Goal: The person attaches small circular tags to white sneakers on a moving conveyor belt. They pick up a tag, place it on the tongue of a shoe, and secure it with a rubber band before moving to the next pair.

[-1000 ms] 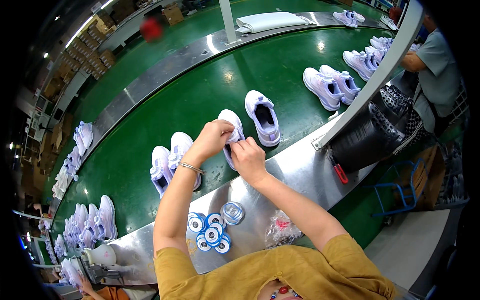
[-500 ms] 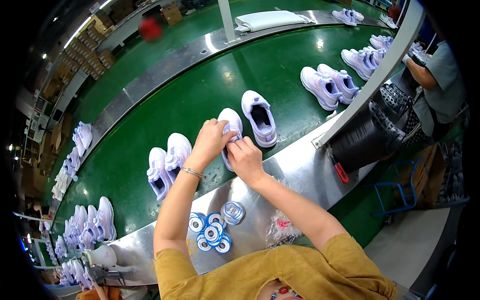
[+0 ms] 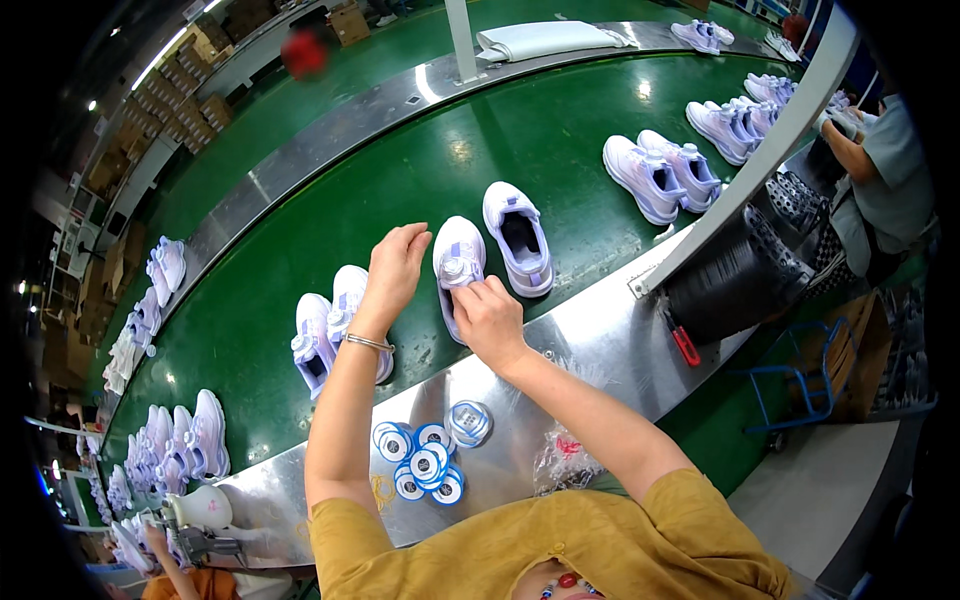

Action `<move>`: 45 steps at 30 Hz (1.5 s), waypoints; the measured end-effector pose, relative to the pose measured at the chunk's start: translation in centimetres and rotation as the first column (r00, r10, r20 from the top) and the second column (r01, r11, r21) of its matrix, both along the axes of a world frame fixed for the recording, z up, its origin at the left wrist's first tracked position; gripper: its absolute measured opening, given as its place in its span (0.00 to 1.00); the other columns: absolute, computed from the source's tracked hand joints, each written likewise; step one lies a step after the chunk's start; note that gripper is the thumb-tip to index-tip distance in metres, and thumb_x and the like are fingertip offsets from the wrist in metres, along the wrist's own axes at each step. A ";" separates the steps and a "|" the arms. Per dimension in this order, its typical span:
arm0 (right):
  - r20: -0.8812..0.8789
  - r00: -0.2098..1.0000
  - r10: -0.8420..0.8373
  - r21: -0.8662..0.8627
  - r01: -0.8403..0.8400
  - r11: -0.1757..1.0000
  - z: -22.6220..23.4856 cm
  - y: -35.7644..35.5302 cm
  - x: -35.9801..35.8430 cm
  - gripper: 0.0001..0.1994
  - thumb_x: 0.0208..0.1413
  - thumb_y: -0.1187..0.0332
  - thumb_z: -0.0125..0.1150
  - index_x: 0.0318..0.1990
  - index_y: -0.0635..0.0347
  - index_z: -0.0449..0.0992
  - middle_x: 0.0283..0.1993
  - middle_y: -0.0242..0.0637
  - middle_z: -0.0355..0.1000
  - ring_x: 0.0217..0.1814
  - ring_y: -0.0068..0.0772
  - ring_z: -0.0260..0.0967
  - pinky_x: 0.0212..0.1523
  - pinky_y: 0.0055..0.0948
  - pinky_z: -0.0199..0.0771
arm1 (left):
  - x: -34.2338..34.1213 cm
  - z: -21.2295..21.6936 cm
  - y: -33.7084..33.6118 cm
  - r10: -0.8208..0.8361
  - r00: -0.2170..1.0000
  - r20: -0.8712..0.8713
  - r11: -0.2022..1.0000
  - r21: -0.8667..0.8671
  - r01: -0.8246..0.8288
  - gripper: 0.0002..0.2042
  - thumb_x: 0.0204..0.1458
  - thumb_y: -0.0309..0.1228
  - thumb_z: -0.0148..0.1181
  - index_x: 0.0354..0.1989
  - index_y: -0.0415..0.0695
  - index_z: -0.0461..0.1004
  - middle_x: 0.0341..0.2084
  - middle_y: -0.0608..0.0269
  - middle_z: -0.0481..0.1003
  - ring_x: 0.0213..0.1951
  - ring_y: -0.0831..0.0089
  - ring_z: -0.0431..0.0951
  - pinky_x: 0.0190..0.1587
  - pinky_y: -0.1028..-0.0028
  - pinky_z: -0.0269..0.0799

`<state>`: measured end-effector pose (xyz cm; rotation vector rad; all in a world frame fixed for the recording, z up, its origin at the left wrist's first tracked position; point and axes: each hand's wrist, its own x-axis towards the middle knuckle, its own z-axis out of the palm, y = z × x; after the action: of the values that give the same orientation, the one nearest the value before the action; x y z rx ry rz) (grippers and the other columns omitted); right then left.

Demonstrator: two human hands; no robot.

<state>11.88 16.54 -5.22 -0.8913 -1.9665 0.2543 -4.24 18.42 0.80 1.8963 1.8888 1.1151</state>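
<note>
A white-lilac sneaker (image 3: 458,246) with a round dial on its tongue stands on the green belt in front of me. My right hand (image 3: 488,318) pinches this sneaker at the tongue and collar, fingers covering the opening. Just left of the shoe, my left hand (image 3: 397,266) is raised clear of it, thumb and fingertips drawn together, with nothing visible in them. Its mate, another sneaker (image 3: 518,238), stands close on the right with its dark opening showing. Partly behind my left wrist, a second pair of sneakers (image 3: 314,340) sits on the belt.
Blue-rimmed round labels (image 3: 428,464) and a clear round container (image 3: 467,424) lie on the metal ledge (image 3: 520,450), beside a crumpled plastic bag (image 3: 562,460). More sneakers (image 3: 640,180) stand along the belt. A white post (image 3: 745,170) rises at right, near a co-worker (image 3: 885,170).
My left hand has let go of the sneaker's front and moved left, away from it, uncovering the dial. My right hand stays on the shoe.
</note>
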 end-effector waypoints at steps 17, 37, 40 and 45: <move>-0.011 1.000 0.022 -0.037 -0.022 0.999 -0.1 -1.3 -2.2 0.01 0.46 0.73 0.59 0.27 0.58 0.73 0.27 0.35 0.70 0.32 0.40 0.67 0.29 0.36 0.71 | -0.5 -2.2 -1.3 -0.175 0.938 -0.300 0.984 -0.018 0.178 0.12 0.44 0.32 0.66 0.31 0.34 0.76 0.28 0.51 0.73 0.31 0.55 0.74 0.35 0.63 0.70; 0.359 0.607 0.709 -0.714 -0.311 0.628 6.7 7.1 -8.5 0.18 0.47 0.55 0.60 0.33 0.64 0.72 0.29 0.45 0.76 0.33 0.42 0.75 0.35 0.35 0.74 | -3.7 -4.2 -9.2 0.039 0.822 -0.568 0.898 0.382 0.221 0.10 0.38 0.23 0.57 0.32 0.37 0.72 0.30 0.58 0.71 0.32 0.64 0.73 0.30 0.71 0.73; 0.361 0.599 0.714 -0.721 -0.307 0.622 7.1 7.5 -9.3 0.17 0.43 0.56 0.62 0.31 0.63 0.72 0.29 0.47 0.76 0.34 0.44 0.75 0.35 0.37 0.74 | -4.1 -3.8 -8.9 0.067 0.810 -0.583 0.855 0.452 0.254 0.10 0.37 0.23 0.57 0.31 0.37 0.72 0.28 0.59 0.70 0.30 0.65 0.73 0.29 0.71 0.73; 0.431 0.641 0.635 -0.625 -0.296 0.722 6.7 6.6 -10.6 0.15 0.40 0.59 0.62 0.30 0.62 0.74 0.30 0.49 0.76 0.36 0.49 0.75 0.37 0.39 0.74 | -5.3 -4.3 -9.4 0.042 0.817 -0.575 0.878 0.412 0.245 0.11 0.37 0.23 0.57 0.32 0.36 0.73 0.29 0.59 0.71 0.31 0.65 0.73 0.30 0.72 0.73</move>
<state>1.29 23.16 1.51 -0.7902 -2.8498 0.9389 -9.58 9.00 -3.47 2.8470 1.8485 1.1299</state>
